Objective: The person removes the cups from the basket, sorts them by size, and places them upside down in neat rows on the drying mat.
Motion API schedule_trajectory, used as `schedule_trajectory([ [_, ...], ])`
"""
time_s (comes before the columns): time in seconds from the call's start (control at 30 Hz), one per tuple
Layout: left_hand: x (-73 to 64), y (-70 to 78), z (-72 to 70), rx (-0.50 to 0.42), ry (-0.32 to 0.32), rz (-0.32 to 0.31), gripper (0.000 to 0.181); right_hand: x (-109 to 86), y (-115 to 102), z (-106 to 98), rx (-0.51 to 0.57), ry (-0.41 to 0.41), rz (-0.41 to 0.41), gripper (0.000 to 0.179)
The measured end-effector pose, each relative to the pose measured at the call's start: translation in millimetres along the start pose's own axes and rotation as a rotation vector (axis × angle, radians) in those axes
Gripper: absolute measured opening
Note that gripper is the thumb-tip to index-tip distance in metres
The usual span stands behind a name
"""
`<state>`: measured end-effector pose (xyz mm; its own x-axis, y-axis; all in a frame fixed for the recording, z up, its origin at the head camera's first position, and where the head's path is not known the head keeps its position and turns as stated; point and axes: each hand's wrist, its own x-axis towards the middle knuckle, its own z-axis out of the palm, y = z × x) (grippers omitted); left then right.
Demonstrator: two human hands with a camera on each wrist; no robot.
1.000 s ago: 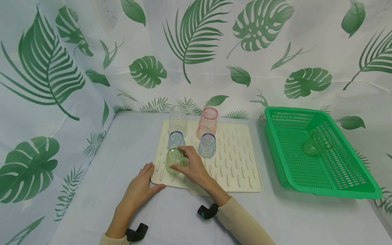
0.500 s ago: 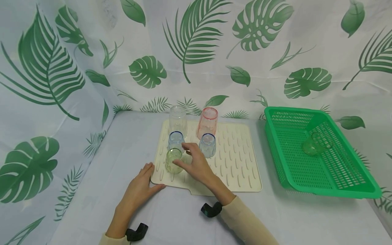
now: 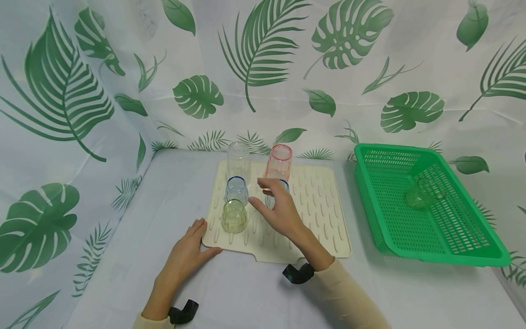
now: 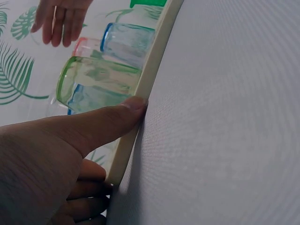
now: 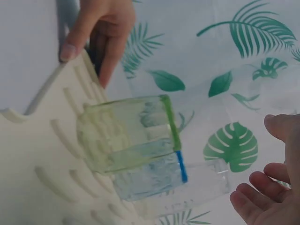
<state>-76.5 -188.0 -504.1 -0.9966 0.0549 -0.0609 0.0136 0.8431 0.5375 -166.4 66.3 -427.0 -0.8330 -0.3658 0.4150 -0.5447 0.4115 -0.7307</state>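
Observation:
My right hand (image 3: 281,212) hovers over the cream ridged drying mat (image 3: 316,224), fingers loosely spread and holding nothing. It partly covers one blue-rimmed glass (image 3: 283,183). To its left, a yellow-green glass (image 3: 234,218) stands on the mat, in front of another blue-rimmed glass (image 3: 236,192). Behind them are a tall clear glass (image 3: 239,160) and a tall pink-rimmed glass (image 3: 280,162). My left hand (image 3: 185,256) rests at the mat's front left corner, thumb (image 4: 126,108) on the front edge and fingers along the left side.
A green perforated basket (image 3: 435,257) stands to the right of the mat, with a yellow-green glass (image 3: 421,194) lying inside it. A leaf-print sheet (image 3: 283,100) hangs behind and to the left. White cloth (image 3: 238,292) covers the table.
My right hand has let go of the yellow-green glass and moved right and away from it, to in front of the right blue-rimmed glass. The left hand has stayed still.

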Motion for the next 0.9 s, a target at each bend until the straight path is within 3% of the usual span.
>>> schedule_trajectory([
  [0.57,-1.3,-1.5,0.8,-0.013,0.017,0.018,0.093,17.2,-6,-56,-0.034,0.150,-0.144,0.043],
  [0.9,-0.7,-1.1,0.4,-0.023,0.001,0.012,0.093,20.5,-2,-85,-0.114,0.194,-0.128,0.046],
])
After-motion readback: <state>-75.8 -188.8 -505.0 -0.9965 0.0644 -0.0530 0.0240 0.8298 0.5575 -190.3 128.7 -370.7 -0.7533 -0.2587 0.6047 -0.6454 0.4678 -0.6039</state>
